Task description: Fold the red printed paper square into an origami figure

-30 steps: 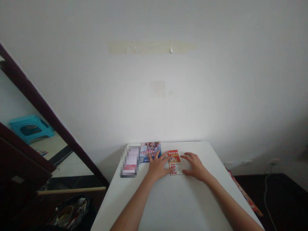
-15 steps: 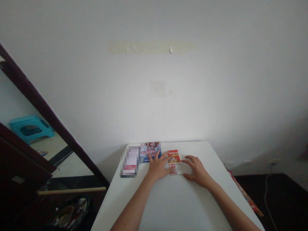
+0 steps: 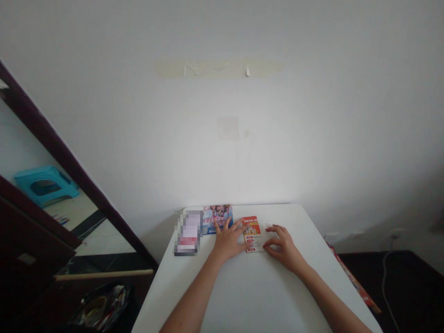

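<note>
A red-and-white leaflet lies flat toward the far edge of the white tabletop, roughly midway between its left and right edges. The person's two hands are apart from each other, one on either side of it. The left hand is spread palm down, its thumb and a fingertip over the leaflet's left edge, other fingers reaching onto the near part of a blue leaflet. The right hand has its thumb and a finger drawn together at the leaflet's right edge, near the lower corner; whether paper is between them cannot be told.

The blue leaflet lies at the tabletop's far edge, left of the middle. Just beside it, by the far left corner, is a phone-shaped item, blurred by pixelation. The far edge meets a pale wall. Well off to the left stands a blue stool.
</note>
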Demonstrator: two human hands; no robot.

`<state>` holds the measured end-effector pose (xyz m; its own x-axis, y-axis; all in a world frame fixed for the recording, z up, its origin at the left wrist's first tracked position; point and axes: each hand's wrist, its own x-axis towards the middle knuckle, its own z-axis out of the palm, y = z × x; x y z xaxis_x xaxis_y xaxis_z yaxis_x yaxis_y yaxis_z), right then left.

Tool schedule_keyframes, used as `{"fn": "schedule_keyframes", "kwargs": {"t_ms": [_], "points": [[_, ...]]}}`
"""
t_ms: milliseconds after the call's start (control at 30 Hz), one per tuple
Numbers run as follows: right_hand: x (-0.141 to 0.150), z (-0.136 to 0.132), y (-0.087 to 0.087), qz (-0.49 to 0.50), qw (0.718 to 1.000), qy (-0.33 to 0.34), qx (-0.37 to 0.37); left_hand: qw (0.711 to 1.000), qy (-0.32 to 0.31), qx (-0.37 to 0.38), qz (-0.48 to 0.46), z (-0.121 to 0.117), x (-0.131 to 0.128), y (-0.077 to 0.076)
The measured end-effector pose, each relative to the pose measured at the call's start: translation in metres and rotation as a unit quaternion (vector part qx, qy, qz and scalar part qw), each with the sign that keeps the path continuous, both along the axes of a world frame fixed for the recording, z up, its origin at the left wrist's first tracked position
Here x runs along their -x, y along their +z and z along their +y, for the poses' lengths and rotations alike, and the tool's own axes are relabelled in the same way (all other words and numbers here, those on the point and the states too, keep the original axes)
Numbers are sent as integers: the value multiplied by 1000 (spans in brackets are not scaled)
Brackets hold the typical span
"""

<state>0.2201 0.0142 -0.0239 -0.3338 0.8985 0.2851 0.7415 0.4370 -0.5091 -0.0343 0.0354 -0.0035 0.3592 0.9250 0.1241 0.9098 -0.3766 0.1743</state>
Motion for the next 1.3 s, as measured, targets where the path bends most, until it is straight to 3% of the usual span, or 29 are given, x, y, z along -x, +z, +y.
{"fn": "schedule_keyframes", "kwargs": {"t_ms": [300, 900, 1300], "points": [[4, 16, -6, -21, 999, -41, -24, 1000, -7, -2, -12, 1, 1, -1], [19, 58, -1, -27, 991, -122, -47, 1000, -4, -1, -4, 1, 1, -2], [32, 70, 9, -31, 982, -181, -45, 1000, -8, -9, -25, 1, 1, -4]]}}
